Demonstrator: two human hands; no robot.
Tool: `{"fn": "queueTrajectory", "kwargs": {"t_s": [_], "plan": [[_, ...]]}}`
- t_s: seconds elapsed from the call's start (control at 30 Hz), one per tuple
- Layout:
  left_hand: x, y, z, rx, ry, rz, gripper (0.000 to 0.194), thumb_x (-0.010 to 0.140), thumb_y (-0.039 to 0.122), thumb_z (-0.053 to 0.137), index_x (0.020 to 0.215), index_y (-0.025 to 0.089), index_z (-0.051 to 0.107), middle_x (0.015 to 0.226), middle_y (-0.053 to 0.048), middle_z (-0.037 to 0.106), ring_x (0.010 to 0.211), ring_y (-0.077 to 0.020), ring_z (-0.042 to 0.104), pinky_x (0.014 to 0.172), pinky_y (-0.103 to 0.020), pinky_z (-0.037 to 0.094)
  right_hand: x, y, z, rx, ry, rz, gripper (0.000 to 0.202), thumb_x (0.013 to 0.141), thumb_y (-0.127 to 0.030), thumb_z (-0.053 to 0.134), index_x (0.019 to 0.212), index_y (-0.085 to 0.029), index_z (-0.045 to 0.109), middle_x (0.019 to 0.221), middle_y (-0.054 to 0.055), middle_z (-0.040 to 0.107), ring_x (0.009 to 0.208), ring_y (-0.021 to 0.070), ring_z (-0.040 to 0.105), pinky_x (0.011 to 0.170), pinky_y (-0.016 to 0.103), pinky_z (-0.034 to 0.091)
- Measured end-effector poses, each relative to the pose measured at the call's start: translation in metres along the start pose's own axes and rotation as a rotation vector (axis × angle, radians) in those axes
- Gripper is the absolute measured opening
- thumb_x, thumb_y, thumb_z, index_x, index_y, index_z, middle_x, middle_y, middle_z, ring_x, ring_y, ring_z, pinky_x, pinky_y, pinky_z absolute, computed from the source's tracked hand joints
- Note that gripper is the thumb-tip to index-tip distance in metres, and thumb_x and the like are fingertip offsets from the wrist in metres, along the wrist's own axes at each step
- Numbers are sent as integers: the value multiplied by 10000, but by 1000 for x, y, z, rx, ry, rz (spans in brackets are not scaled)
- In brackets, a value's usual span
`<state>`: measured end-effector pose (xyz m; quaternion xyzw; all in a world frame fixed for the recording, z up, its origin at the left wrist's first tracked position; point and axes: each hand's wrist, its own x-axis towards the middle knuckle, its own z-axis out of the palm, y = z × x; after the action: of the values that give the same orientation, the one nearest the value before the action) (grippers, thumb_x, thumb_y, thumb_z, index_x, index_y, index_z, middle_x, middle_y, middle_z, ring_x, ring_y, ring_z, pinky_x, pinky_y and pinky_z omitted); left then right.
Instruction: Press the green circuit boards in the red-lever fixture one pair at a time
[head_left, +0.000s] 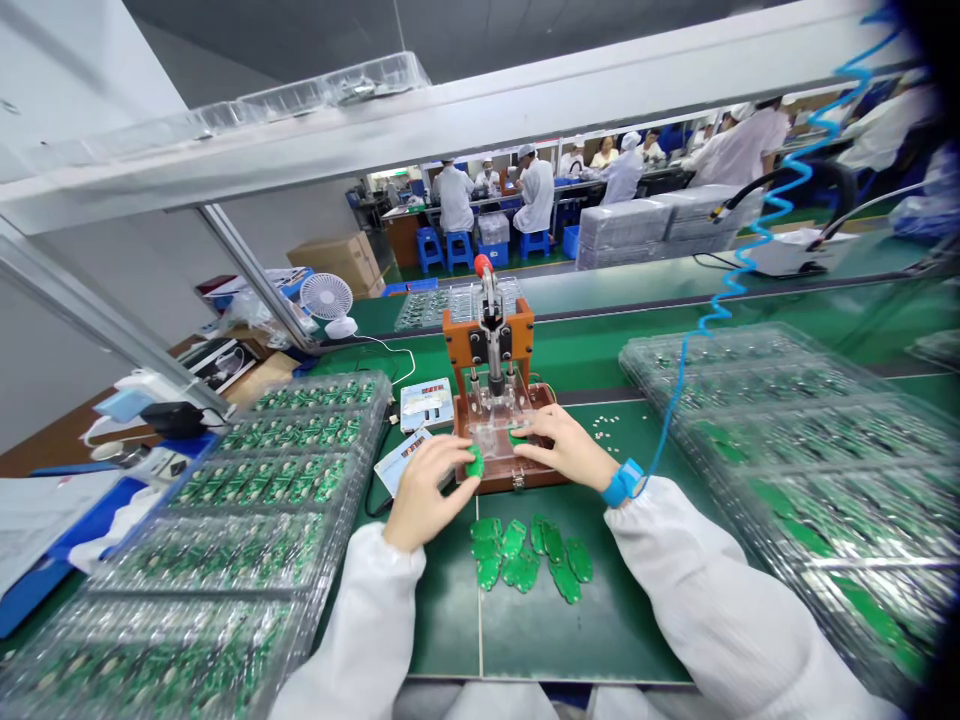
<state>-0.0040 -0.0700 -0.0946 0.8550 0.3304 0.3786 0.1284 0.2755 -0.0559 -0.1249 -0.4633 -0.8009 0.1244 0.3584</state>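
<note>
My left hand point(431, 490) pinches a small green circuit board point(474, 461) at the front left of a test fixture point(491, 345) with an orange frame, a toggle clamp and a red-tipped lever. My right hand point(562, 445), with a blue wrist strap point(624, 483) on its wrist, has its fingers at another green circuit board point(517, 437) on the fixture's bed; the fingers partly cover that board. Several loose green boards point(525, 553) lie on the green mat in front of the fixture. Two small meters point(426, 404) with red digits stand left of it.
Stacked clear trays of boards stand on the left point(300, 480) and on the right point(810, 450). A coiled blue cord point(724, 300) hangs down to the wrist strap. Small white bits point(606, 430) lie right of the fixture. A white fan point(328, 300) stands behind; people in white work farther back.
</note>
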Motion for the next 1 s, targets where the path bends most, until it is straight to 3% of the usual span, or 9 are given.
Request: {"fn": "queueTrajectory", "kwargs": {"t_s": [0.1,0.2,0.33,0.57,0.7,0.77,0.87,0.93,1.0], "plan": [[28,-16,12,-6,-24,9,125,909,271,689,1016,208,708,1168,-98,735,1163,-289,633,1034,-510,508,-4,-6,2,-16,26,-7,239,958,-428,670,1094,-267,783,1096,71,787,1112,288,611,1000,496,538],[39,-24,22,-2,-74,20,129,900,278,686,1004,205,711,1156,-92,734,1140,-285,638,1027,-500,508,-7,-9,4,-29,54,-9,245,983,-411,633,1096,-248,777,1199,82,764,1126,290,602,1027,520,521],[37,-23,27,7,-84,-1,108,885,249,682,980,204,708,1140,-89,724,1136,-286,626,1010,-495,509,-9,-11,5,-32,86,-9,242,1000,-399,601,1087,-256,776,1307,81,721,1143,291,602,1052,541,500],[33,-26,33,52,-49,39,92,899,217,658,977,194,703,1209,-93,702,1289,-317,537,1100,-541,436,-9,-18,5,-11,126,-8,238,1006,-381,586,1051,-263,788,1296,72,725,1141,287,624,1057,533,480],[28,-24,33,64,9,41,130,933,269,626,1005,194,703,1312,-117,635,1306,-327,526,1089,-543,438,-4,-15,-7,17,265,40,308,1020,-412,529,968,-263,793,1244,82,733,1135,279,649,1029,499,499],[22,-18,32,63,116,42,175,948,303,602,1043,186,691,1233,-136,637,1156,-306,601,967,-501,504,6,-11,-21,31,416,106,390,1042,-434,449,961,-234,774,1164,113,733,1129,282,651,1018,490,503],[12,-1,35,-28,262,153,145,960,277,552,998,181,653,923,-87,655,840,-230,620,736,-387,512,39,-7,-50,67,584,177,410,1053,-438,376,1099,-207,712,1147,127,720,1096,270,670,964,456,534],[8,11,43,-87,206,287,135,956,289,556,979,184,638,874,-74,668,805,-220,620,711,-372,509,70,-10,-71,89,603,172,385,1034,-427,404,1215,-196,654,1202,127,718,1098,259,679,944,429,549],[5,20,54,-110,58,419,242,962,379,573,1070,176,649,1002,-107,710,960,-261,660,831,-424,545,106,-17,-90,89,594,146,393,1010,-392,449,1297,-177,610,1276,135,704,1174,257,655,1013,425,520]]}}
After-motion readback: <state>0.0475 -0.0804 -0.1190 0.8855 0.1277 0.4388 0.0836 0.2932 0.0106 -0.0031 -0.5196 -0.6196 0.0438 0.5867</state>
